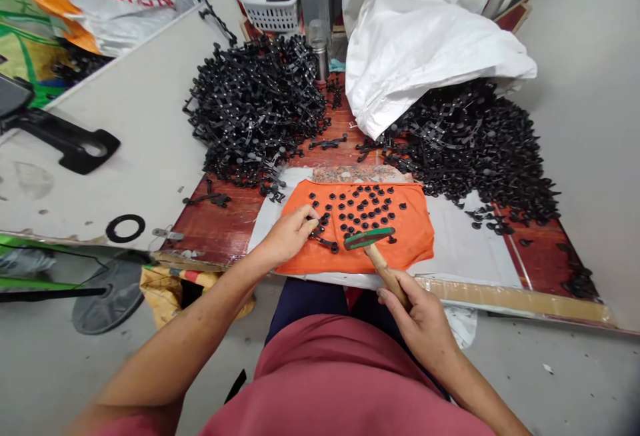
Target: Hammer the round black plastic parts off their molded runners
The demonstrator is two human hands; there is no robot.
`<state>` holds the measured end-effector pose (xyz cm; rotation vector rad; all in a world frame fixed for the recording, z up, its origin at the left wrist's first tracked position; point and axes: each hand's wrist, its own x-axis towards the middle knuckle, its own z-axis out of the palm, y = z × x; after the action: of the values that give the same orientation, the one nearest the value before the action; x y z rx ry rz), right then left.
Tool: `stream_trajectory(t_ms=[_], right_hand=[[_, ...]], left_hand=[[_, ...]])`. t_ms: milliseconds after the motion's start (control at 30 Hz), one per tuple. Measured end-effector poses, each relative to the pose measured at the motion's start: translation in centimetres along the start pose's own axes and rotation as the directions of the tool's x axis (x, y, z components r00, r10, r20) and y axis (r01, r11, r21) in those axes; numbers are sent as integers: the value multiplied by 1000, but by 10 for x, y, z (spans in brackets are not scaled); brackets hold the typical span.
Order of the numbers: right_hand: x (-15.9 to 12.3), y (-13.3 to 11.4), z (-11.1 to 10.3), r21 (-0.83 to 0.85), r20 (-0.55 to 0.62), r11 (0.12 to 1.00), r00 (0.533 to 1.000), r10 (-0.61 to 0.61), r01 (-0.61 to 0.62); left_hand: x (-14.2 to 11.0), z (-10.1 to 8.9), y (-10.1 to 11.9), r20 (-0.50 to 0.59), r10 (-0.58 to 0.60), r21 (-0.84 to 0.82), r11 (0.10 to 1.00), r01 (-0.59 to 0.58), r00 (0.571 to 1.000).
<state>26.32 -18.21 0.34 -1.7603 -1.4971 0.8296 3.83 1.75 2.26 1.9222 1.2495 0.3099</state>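
Observation:
My right hand [420, 309] is wrapped round the wooden handle of a hammer [383, 259]. The hammer's green head hovers over or rests on an orange cloth [405, 249]; I cannot tell which. Small round black plastic pieces [365, 206] stand scattered across the cloth. At the cloth's left side, my left hand [295, 233] pinches with thumb and forefinger at a black plastic strip [326, 243] with round ends. The fingers partly hide the strip's near end.
A heap of linked black plastic parts [255, 109] lies back left. Another heap of small black pieces [490, 149] lies right, partly under a white sack [430, 43]. A metal cylinder [320, 56] and a white basket [270, 13] stand behind. A black ring [125, 228] lies left.

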Motion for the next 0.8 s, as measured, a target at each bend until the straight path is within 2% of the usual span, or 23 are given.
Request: stream_trajectory(t_ms=[133, 267, 467, 600, 733, 800], right_hand=[[17, -8, -16, -111, 27, 991, 997, -71, 73], [45, -24, -27, -319, 101, 934, 986, -133, 158], [61, -40, -16, -467, 56, 842, 959, -278, 271], [62, -44, -7, -614, 149, 745, 966, -213, 259], [64, -49, -8, -599, 114, 758, 965, -238, 258], [65, -51, -10, -628, 132, 741, 971, -200, 238]], left_hand=[[1, -2, -1, 18, 36, 24, 999, -36, 999], [3, -4, -3, 53, 35, 20, 999, -36, 998], [6, -5, -4, 35, 17, 12, 1000, -18, 999], [6, -6, -2, 23, 25, 9, 1000, -25, 999], [6, -6, -1, 20, 2, -3, 1000, -2, 1000], [6, -5, -3, 30, 1, -11, 1000, 0, 1000]])
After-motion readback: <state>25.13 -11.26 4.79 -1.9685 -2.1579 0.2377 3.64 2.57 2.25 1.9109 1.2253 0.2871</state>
